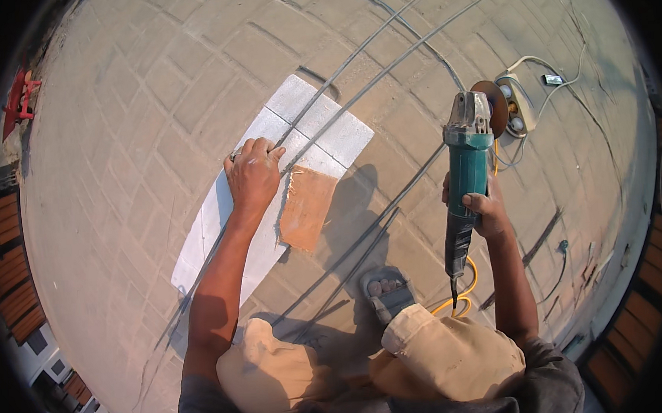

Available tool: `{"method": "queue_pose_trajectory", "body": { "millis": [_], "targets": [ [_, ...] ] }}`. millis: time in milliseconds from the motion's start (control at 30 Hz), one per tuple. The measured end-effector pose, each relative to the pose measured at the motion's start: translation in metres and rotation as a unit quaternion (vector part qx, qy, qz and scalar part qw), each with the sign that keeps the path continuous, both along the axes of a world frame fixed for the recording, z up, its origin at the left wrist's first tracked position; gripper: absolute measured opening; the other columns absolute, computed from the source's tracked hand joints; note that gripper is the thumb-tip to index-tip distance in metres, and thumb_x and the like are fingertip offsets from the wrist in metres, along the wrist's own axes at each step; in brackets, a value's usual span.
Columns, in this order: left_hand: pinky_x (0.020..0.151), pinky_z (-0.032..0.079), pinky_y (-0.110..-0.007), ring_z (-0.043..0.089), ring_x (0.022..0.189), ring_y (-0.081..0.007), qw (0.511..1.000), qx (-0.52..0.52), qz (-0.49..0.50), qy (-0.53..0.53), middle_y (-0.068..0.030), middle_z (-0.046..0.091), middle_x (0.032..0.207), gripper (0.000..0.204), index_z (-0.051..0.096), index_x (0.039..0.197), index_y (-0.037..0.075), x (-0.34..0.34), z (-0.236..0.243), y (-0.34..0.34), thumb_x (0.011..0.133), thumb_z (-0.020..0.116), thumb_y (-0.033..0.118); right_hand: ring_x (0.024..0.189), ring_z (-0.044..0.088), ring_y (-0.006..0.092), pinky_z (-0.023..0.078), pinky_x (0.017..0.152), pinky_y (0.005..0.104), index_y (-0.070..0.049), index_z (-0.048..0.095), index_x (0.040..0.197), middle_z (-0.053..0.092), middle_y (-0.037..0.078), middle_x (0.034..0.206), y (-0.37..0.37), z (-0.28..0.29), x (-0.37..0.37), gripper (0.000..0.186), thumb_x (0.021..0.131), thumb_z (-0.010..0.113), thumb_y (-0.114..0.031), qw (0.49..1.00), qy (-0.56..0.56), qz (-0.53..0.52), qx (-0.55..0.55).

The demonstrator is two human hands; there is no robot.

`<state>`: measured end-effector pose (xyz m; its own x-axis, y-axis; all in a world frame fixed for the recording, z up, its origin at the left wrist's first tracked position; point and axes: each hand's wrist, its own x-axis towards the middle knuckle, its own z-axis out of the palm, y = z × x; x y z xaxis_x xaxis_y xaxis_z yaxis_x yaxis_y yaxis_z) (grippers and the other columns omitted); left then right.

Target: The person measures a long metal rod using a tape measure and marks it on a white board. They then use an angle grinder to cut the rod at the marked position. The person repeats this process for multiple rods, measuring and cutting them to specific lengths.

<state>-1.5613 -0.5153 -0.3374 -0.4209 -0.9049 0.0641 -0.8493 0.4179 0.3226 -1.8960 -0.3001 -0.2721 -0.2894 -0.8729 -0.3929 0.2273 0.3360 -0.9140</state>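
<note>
My left hand (pixel 254 174) is closed around a thin grey metal rod (pixel 340 72), over a white panel (pixel 316 126) with dark grid lines lying on the paving. A second rod (pixel 384 75) runs alongside, its near end on the panel. An orange-brown piece with ragged edges (pixel 307 210) lies across the panel's right side. To the right, my right hand (pixel 482 207) grips a green and black angle grinder (pixel 468 156) by its body, thumb across the front. The grinder points away from me, its brown disc (pixel 496 109) at the far end. Whether the disc spins, I cannot tell.
Beyond the grinder sits a power strip (pixel 517 110) with plugs and trailing cables. A yellow cord (pixel 464 297) loops near my sandalled foot (pixel 386 289). More long rods (pixel 362 238) cross the brick paving (pixel 122 156). A red object (pixel 22 98) stands far left.
</note>
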Motion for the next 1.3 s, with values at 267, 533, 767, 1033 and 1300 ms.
{"method": "queue_pose_trajectory", "body": {
  "millis": [267, 533, 767, 1033, 1300],
  "targets": [
    [0.113, 0.028, -0.055, 0.049, 0.129, -0.0252, 0.982, -0.167, -0.004, 0.091, -0.0049, 0.051, 0.131, 0.021, 0.066, 0.111, 0.019, 0.010, -0.057, -0.010, 0.091, 0.072, 0.023, 0.080, 0.066, 0.0189, 0.055, 0.069, 0.0327, 0.001, 0.058, 0.112, 0.064, 0.010, 0.094, 0.003, 0.049, -0.004, 0.071, 0.062, 0.086, -0.040, 0.999, -0.007, 0.048, -0.014],
    [0.121, 0.011, -0.060, 0.025, 0.151, -0.0320, 0.989, -0.005, -0.143, -0.042, -0.0089, 0.029, 0.165, 0.069, 0.052, 0.146, 0.019, 0.021, -0.039, -0.014, 0.090, 0.062, 0.058, 0.089, 0.067, 0.0212, 0.056, 0.083, 0.0362, -0.002, 0.053, 0.127, 0.064, 0.009, 0.099, -0.037, 0.096, -0.038, 0.074, 0.060, 0.084, -0.016, 0.985, 0.053, 0.148, 0.065],
    [0.121, 0.011, -0.061, 0.015, 0.153, -0.0395, 0.989, -0.058, -0.121, -0.064, -0.0152, 0.019, 0.167, 0.110, 0.022, 0.160, 0.010, 0.042, -0.039, 0.001, 0.081, 0.056, 0.079, 0.090, 0.064, 0.0215, 0.055, 0.083, 0.0357, 0.002, 0.055, 0.131, 0.063, 0.010, 0.103, -0.087, 0.028, -0.052, 0.083, 0.056, 0.083, -0.021, 0.965, 0.104, 0.236, 0.047],
    [0.118, 0.013, -0.061, 0.021, 0.151, -0.0403, 0.985, -0.029, -0.085, -0.148, -0.0149, 0.022, 0.166, 0.093, 0.029, 0.158, 0.007, 0.026, -0.035, 0.014, 0.093, 0.050, 0.070, 0.081, 0.062, 0.0212, 0.051, 0.073, 0.0346, 0.006, 0.063, 0.114, 0.064, 0.010, 0.091, -0.113, -0.032, -0.025, 0.058, 0.062, 0.077, -0.017, 0.971, 0.109, 0.213, -0.014],
    [0.118, 0.017, -0.058, 0.026, 0.149, -0.0402, 0.982, -0.039, -0.095, -0.160, -0.0174, 0.026, 0.165, 0.086, 0.028, 0.157, 0.003, 0.017, -0.029, 0.016, 0.096, 0.051, 0.061, 0.084, 0.064, 0.0230, 0.051, 0.076, 0.0357, 0.006, 0.063, 0.114, 0.067, 0.014, 0.093, -0.128, -0.039, -0.044, 0.058, 0.061, 0.076, -0.016, 0.953, 0.102, 0.284, 0.021]
  ]
}}
